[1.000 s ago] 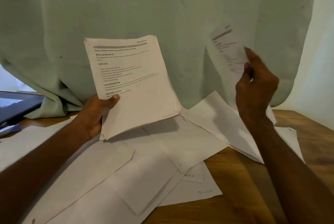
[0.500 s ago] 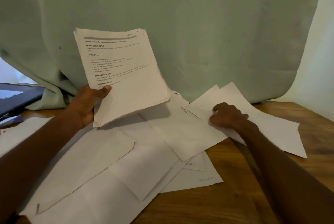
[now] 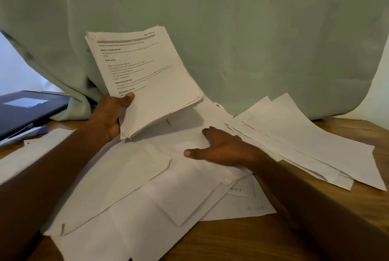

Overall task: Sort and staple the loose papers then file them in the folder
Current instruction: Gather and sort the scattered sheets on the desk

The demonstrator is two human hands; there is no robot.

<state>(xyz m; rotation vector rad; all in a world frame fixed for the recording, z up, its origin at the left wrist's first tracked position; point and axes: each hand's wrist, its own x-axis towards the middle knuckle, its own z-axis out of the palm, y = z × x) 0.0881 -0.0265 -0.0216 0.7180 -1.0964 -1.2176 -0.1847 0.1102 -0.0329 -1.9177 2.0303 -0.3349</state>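
**White sheets still spread wide as sorting goes on**

White paper covers most of the wooden table as we work through the sort. Our left hand grips a thick gathered stack of printed pages, thumb curled over its front, lifting it off the table and tilting it toward the pale green cloth backdrop. Just below and right of that stack, our right hand lies flat with fingers spread on the loose face-down sheets, pressing or sliding one; it holds nothing.

Right of the stack, a second fanned pile of sheets rests on the table, its edges uneven. Left of the stack, well apart, a dark folder lies closed at the table's edge, partly under the cloth.

We judge the job to be in its early stage. One bundle is collected, but many sheets below the stack remain scattered and overlapping. We see no stapler in view, and cannot tell whether any set is stapled. Nothing appears filed yet. Gathering the rest, squaring the edges, stapling and filing all seem to lie ahead.
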